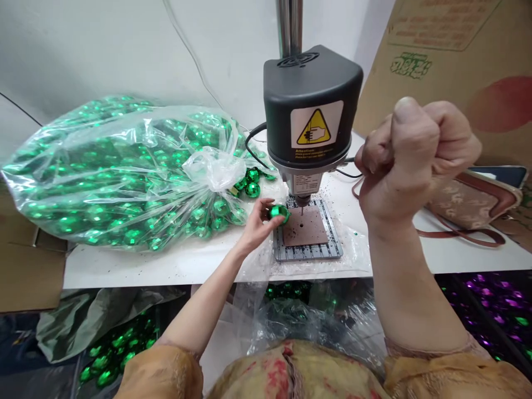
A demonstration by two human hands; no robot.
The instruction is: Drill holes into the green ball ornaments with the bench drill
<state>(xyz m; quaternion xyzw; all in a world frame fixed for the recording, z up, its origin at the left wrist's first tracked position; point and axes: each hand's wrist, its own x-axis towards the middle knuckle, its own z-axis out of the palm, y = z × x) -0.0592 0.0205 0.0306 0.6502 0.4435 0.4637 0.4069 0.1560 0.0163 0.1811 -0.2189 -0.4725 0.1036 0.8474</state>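
The left hand (pixel 258 226) is clamped on a green ball (pixel 277 213), held at the fingertips, beside the drill (pixel 312 111) above the surface (pixel 166 270). No long axis or pointing direction can be made out. The right hand (pixel 418 158) is clenched, its grip hidden.

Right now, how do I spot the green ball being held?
Find the big black drill. Just left of its thin tip is the green ball. Unlike the balls in the plastic bag, it's pinched by the left hand.
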